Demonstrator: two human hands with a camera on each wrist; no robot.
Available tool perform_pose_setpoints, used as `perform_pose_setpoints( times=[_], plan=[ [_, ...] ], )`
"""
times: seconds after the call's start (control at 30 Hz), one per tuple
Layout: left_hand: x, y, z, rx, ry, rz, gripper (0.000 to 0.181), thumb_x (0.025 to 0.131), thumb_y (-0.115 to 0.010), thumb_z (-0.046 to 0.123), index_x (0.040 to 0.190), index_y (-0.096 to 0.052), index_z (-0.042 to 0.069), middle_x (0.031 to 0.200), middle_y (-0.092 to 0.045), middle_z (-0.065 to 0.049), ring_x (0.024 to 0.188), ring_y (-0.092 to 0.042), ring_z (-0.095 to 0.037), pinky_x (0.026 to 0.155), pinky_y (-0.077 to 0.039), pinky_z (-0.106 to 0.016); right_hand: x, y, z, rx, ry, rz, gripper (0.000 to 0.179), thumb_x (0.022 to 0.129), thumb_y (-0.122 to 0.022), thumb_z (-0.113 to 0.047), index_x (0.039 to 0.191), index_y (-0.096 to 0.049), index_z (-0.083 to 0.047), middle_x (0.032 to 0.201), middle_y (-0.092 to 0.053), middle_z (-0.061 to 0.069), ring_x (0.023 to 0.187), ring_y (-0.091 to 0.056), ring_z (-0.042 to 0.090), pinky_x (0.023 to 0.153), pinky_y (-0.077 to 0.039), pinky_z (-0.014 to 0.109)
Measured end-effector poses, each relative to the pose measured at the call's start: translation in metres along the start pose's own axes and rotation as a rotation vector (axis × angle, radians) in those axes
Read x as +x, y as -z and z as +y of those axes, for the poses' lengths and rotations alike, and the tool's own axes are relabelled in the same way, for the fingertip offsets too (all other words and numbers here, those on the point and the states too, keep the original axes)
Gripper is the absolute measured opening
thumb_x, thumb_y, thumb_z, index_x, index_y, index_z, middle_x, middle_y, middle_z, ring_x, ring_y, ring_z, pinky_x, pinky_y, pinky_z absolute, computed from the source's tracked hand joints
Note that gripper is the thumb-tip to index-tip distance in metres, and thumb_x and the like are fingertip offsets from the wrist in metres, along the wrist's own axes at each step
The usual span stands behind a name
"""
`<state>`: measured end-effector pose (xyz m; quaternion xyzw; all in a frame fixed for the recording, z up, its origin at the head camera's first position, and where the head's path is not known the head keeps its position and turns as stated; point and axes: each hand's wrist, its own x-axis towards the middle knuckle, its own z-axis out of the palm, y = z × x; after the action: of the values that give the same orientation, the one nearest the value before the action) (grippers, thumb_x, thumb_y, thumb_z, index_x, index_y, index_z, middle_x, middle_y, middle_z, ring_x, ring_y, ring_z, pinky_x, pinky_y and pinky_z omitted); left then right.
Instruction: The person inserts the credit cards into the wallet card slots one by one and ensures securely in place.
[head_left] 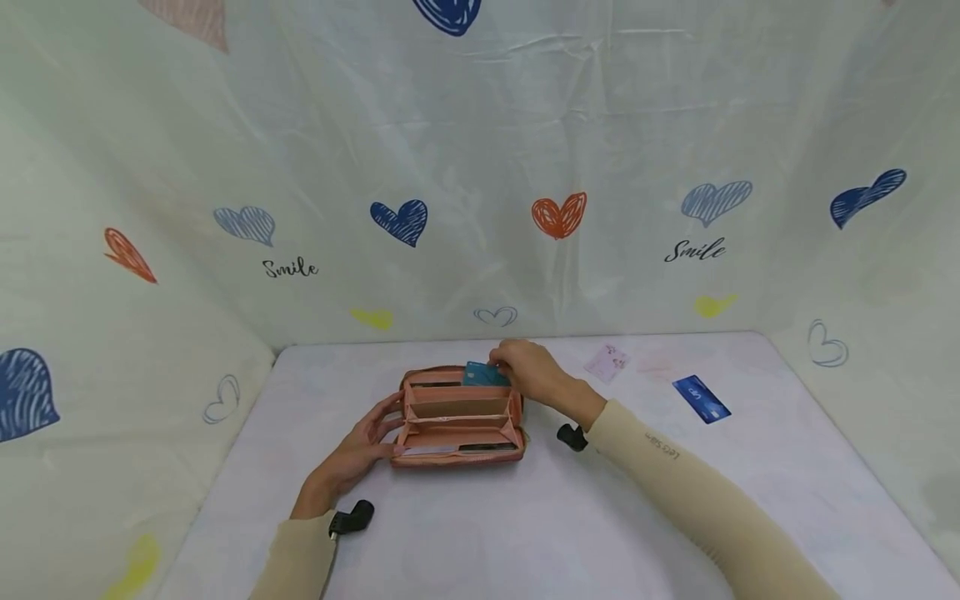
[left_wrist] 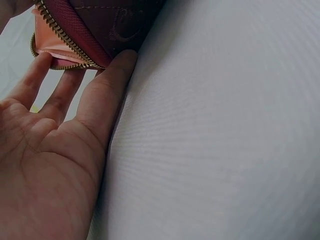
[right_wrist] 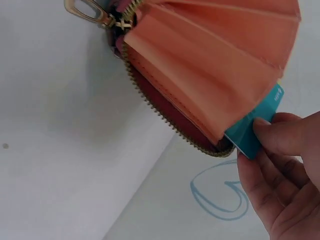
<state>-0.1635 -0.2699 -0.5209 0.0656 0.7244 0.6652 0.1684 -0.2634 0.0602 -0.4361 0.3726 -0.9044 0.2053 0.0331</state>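
A pink zip-around wallet (head_left: 454, 394) lies spread open on the table, its orange lining and accordion compartments showing. My left hand (head_left: 354, 454) holds its left side, and in the left wrist view the thumb and fingers lie along the brass zipper edge. At the far panel, my right hand (head_left: 536, 372) pinches a teal card (head_left: 482, 375) between thumb and fingers. The right wrist view shows part of that card (right_wrist: 252, 127) behind the lining's edge, its lower part hidden. Other cards (head_left: 487, 447) sit in slots of the near panel.
To the right of the wallet lie a blue card (head_left: 701, 398) and a small pinkish paper (head_left: 606, 363). The white table (head_left: 480, 533) meets a hanging cloth (head_left: 480, 275) printed with hearts along its back edge. A metal clasp (right_wrist: 87, 10) hangs at the zipper end.
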Motion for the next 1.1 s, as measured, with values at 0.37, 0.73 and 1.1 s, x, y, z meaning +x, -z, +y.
perform_pose_setpoints(
  times=[0.37, 0.73, 1.1],
  plan=[
    [0.0, 0.0, 0.0, 0.012, -0.019, 0.003, 0.096, 0.089, -0.078, 0.0, 0.168, -0.023, 0.009, 0.165, -0.027, -0.023, 0.143, -0.046, -0.022, 0.101, -0.046, -0.021, 0.0, 0.001, 0.002, 0.04, 0.014, -0.015, 0.016, 0.098, -0.071, 0.001, 0.109, -0.079, -0.007, 0.105, -0.078, 0.006, 0.097, -0.073, 0.023, 0.087, -0.059, 0.04],
    [-0.001, -0.001, -0.001, -0.002, -0.005, 0.012, 0.096, 0.089, -0.077, 0.0, 0.168, -0.023, 0.01, 0.166, -0.027, -0.023, 0.15, -0.037, -0.039, 0.101, -0.046, -0.021, 0.001, -0.005, 0.007, 0.131, 0.014, -0.005, 0.015, 0.095, -0.073, 0.004, 0.104, -0.079, -0.007, 0.103, -0.078, 0.007, 0.095, -0.073, 0.022, 0.086, -0.059, 0.04],
    [-0.001, -0.003, 0.0, 0.01, 0.01, 0.025, 0.098, 0.088, -0.078, 0.0, 0.168, -0.021, 0.009, 0.168, -0.025, -0.022, 0.153, -0.033, -0.041, 0.103, -0.045, -0.021, -0.001, -0.006, 0.006, 0.084, 0.013, -0.054, 0.017, 0.095, -0.076, 0.0, 0.107, -0.082, -0.008, 0.099, -0.071, 0.003, 0.096, -0.07, 0.022, 0.085, -0.058, 0.037]
  ],
)
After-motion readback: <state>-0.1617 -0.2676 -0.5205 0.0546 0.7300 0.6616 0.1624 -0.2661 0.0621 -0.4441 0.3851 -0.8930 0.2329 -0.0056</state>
